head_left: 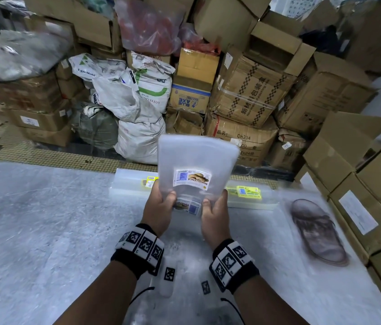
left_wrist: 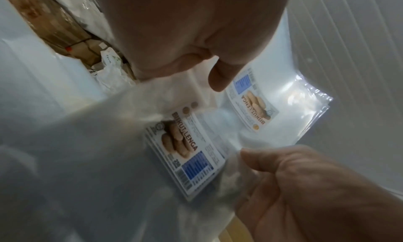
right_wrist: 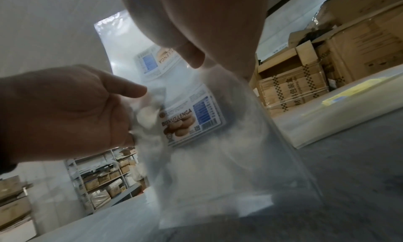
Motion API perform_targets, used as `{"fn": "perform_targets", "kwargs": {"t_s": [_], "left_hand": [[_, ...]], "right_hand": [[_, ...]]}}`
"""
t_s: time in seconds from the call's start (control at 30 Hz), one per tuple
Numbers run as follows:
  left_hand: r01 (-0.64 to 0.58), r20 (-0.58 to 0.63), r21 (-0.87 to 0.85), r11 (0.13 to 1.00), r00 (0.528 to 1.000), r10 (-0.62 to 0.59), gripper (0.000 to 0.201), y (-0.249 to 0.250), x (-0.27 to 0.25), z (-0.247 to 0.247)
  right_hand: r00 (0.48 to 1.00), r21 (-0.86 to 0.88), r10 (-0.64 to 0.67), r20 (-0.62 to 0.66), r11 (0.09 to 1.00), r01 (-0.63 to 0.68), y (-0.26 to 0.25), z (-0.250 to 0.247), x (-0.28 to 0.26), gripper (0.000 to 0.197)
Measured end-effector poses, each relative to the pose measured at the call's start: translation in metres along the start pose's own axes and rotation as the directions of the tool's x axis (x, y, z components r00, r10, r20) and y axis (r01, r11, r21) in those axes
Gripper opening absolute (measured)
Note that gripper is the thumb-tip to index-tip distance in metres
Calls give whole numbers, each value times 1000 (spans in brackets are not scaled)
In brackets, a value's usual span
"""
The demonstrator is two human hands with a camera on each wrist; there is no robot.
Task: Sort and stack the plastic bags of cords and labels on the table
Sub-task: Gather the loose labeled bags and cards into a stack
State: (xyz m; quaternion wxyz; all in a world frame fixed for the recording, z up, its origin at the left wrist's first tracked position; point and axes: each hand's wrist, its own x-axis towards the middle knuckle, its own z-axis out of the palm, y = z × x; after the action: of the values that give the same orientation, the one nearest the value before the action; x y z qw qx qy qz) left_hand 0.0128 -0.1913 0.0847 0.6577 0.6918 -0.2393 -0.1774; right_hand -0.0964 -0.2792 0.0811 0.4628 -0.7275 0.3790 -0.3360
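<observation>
A bundle of clear plastic bags (head_left: 196, 158) with white "BISKUT LENGA" labels (head_left: 192, 179) stands upright above the grey table (head_left: 44, 219). My left hand (head_left: 161, 202) grips its lower left edge and my right hand (head_left: 214, 208) grips its lower right edge, thumbs on the near face. The left wrist view shows my left thumb (left_wrist: 218, 80) on the plastic above a label (left_wrist: 187, 152), with the right hand (left_wrist: 316, 185) pinching the bag beside it. In the right wrist view my left hand (right_wrist: 76, 108) crumples the plastic next to a label (right_wrist: 191, 114).
Two flat stacks of clear bags with yellow labels lie at the table's far edge, one left (head_left: 131, 186) and one right (head_left: 250, 195). A clear bag printed with a brown sandal (head_left: 318, 231) lies at the right. Cardboard boxes (head_left: 372, 195) line the right side; sacks and cartons (head_left: 138, 109) stand behind.
</observation>
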Motion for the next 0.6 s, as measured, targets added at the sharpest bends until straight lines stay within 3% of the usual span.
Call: {"fn": "perform_targets", "kwargs": {"t_s": [0.2,0.33,0.4,0.5,0.6], "left_hand": [[66,18,71,995,998,-68,48,-14,2,3],[21,94,101,995,995,-31,36,-6,8,-3],[53,169,64,997,984,-63,36,-4,12,-13],[229,291,-158,960,940,-176,54,-8,7,-28],[400,375,-353,846,889,-264,55,-21,-19,-28]], "right_hand": [[995,-59,21,102,998,-15,7,10,-3,32],[994,-62,46,98,997,-40,4,3,7,34],[979,-91,93,179,993,-77,4,-8,15,35],[910,-171,217,352,971,-166,6,-24,25,48],[818,-214,333,469,941,-261,10,-33,21,52]]}}
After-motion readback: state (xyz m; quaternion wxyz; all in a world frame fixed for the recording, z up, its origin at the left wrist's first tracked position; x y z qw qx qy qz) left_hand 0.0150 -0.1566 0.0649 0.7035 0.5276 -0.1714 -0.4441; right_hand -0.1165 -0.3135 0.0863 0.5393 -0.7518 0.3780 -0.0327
